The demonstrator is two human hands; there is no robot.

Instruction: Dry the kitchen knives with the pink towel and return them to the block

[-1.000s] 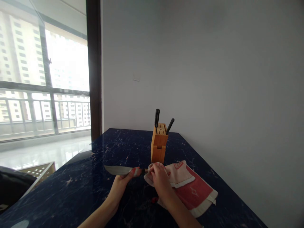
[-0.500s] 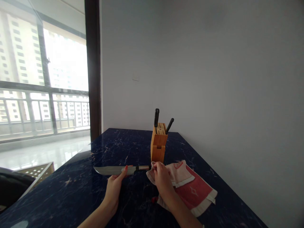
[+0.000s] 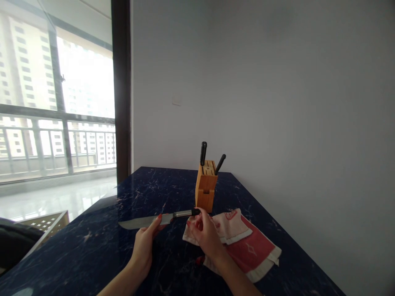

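A large kitchen knife (image 3: 140,222) lies across my left hand (image 3: 147,238), its tip to the left. My left thumb presses on the blade close to the handle, with the fingers underneath. The knife handle (image 3: 183,213), metal with a black end, points to my right hand (image 3: 205,232). Those fingers are bent at the handle's end, over a pink and red cloth (image 3: 254,248), and pinch its left corner. Whether they also grip the handle is hard to see. Most of the cloth lies on the table.
Just beyond my hands stands a wooden knife block (image 3: 206,191) with two black-handled knives in it. The dark blue marbled table (image 3: 160,189) runs back to a grey wall. A small red thing (image 3: 200,260) lies by the cloth. Left are a window and a perforated pale panel (image 3: 51,228).
The knife has tilted, its handle end rising and its tip lowering a little. The cloth corner has moved left and down from the handle's end, which now shows more.
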